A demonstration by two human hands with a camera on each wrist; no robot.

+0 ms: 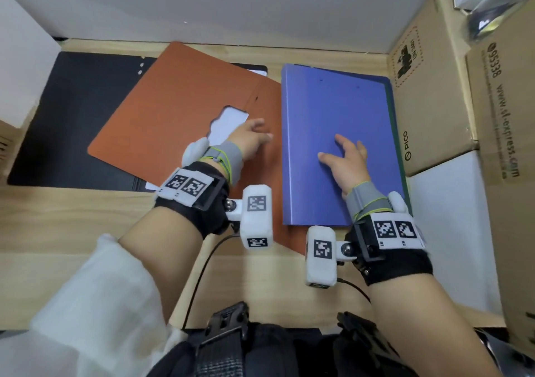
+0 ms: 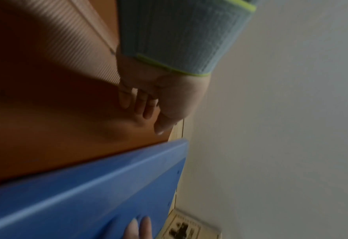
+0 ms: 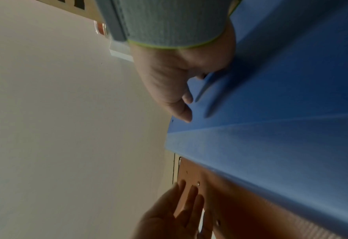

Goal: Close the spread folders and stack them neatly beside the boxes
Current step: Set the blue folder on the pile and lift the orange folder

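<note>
Right hand [image 1: 346, 159] lies flat, fingers spread, on closed blue folder [image 1: 338, 133], holding nothing. Left hand [image 1: 250, 140] rests open, fingers straight, on orange folder [image 1: 179, 107], nothing gripped. Cardboard boxes [image 1: 428, 92] stand just right of the blue folder. Orange folder lies spread and tilted, overlapping an open black folder [image 1: 72, 116] on the wooden table [image 1: 86, 217]. Both forearms reach forward, wrists strapped.

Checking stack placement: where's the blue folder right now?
Head view, right side: the blue folder lies closed on the desk against the cardboard boxes, right hand flat on it, orange folder at its left.
</note>
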